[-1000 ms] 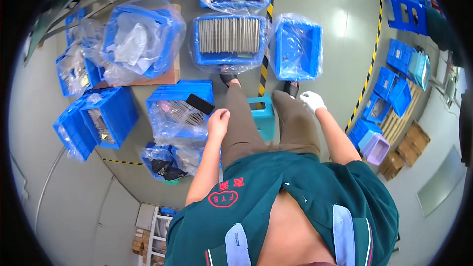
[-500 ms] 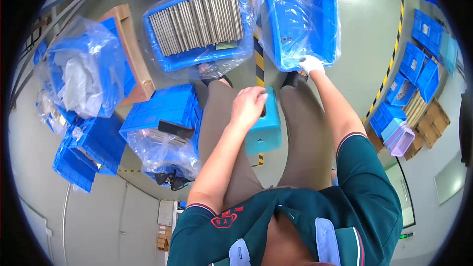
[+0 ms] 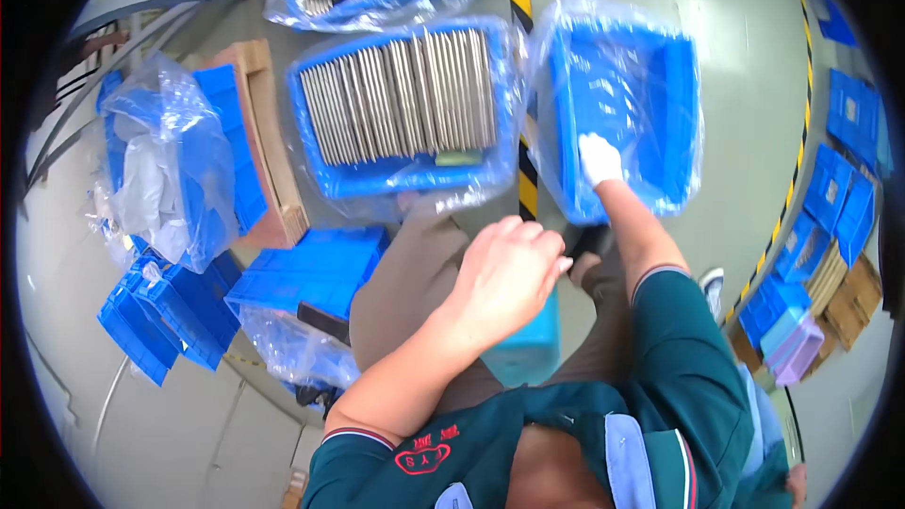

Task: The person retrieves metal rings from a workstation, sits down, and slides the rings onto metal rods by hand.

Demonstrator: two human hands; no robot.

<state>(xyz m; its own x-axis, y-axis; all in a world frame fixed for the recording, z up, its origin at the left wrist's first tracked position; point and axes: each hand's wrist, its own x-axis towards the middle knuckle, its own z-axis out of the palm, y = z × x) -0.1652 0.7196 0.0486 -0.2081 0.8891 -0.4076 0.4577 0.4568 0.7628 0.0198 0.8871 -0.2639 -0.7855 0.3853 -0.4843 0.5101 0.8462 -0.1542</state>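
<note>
The gloved right hand [image 3: 600,160] had moved from the near edge of the film-lined blue crate [image 3: 681,113] to inside its outline, and the bare left hand [image 3: 509,269] had risen and now looked larger in view. The crate stood on the floor [image 3: 754,85], its open top facing up and its long axis running away from the person, the far end leaning slightly left. The right hand was over the crate's near left part, fingers pointing toward the far end; whether its grip had closed on anything could not be told. The left hand was nearer the person than the crate and to its left, fingers bent and bunched, its grip's contents hidden from view. Below that hand, on the near side of the crate, was a turquoise stool [image 3: 528,353]. Left of the crate, beyond black-and-yellow floor tape [image 3: 519,0], a second blue crate [image 3: 377,181] held metal rods [image 3: 401,94] side by side, their lengths also running away from the person. A green slip [image 3: 459,158] lay by their near ends.
</note>
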